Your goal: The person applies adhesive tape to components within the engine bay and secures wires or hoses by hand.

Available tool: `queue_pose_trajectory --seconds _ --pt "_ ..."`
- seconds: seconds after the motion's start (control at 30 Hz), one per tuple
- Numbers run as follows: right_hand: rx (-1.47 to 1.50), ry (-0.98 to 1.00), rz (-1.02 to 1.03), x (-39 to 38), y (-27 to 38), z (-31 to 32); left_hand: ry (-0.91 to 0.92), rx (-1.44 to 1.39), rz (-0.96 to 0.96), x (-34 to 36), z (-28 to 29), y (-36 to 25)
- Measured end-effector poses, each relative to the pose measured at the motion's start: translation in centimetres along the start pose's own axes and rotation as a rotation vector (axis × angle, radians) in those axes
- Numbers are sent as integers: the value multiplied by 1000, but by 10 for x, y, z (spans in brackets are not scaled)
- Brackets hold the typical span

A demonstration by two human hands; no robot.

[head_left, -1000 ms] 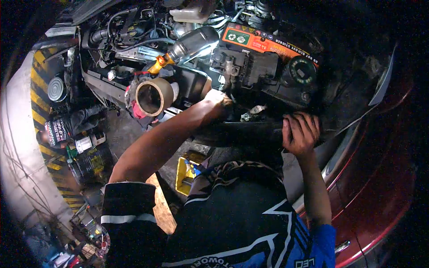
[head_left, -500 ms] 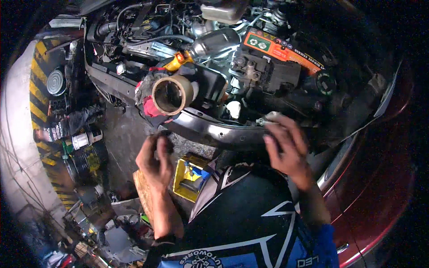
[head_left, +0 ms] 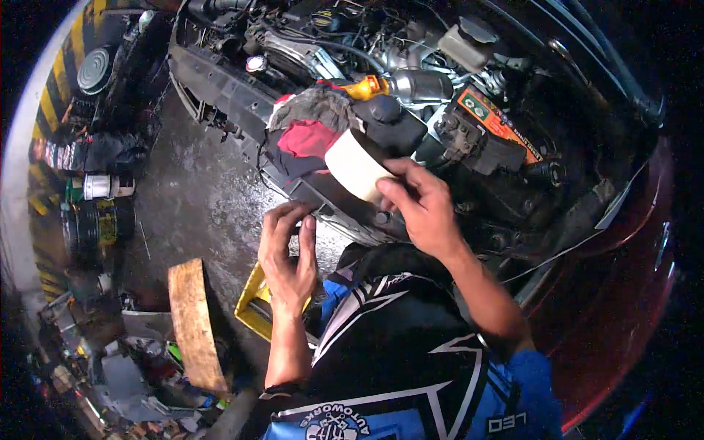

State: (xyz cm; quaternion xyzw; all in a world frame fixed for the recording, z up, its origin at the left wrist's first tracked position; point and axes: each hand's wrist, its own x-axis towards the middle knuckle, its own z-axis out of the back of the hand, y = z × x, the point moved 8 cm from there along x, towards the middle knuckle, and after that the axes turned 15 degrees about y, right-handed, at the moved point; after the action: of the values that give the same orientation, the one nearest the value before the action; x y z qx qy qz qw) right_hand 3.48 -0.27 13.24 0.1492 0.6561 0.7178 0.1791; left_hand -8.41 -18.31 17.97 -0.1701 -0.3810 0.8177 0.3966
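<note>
A wide cream roll of tape (head_left: 357, 166) is tilted over the front edge of the engine bay. My right hand (head_left: 419, 198) grips its right rim between thumb and fingers. Lower and to the left, my left hand (head_left: 288, 253) is curled beside the front crossmember, thumb tip close to the fingertips. Anything pinched there is too small to make out. Behind the tape, a bundle of grey and red rags (head_left: 312, 125) lies on the car's front edge. A yellow-handled tool (head_left: 364, 88) rests just beyond the rags.
The battery (head_left: 469, 136) with an orange label strip (head_left: 506, 128) sits right of the rags. Below my left hand is a yellow bin (head_left: 254, 304). A wooden board (head_left: 196, 323) leans at lower left, near scattered clutter. Drums and a white bucket (head_left: 108, 186) line the striped wall.
My right hand has moved up and left and taken hold of the tape roll, which is now turned on its side. The view has swung, shifting the car rightward. My left hand stays curled.
</note>
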Motion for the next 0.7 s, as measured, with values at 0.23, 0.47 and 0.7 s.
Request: queue_pose_trajectory --seconds 0.23,0.47,0.7 --pt "65 -8 -32 -29 12 -30 61 3 -222 14 2 -38" --pt "-247 48 77 -34 50 -71 -93 -75 -171 -12 34 -25" --pt "-374 43 215 -45 71 -85 -211 -194 -162 -38 35 -26"
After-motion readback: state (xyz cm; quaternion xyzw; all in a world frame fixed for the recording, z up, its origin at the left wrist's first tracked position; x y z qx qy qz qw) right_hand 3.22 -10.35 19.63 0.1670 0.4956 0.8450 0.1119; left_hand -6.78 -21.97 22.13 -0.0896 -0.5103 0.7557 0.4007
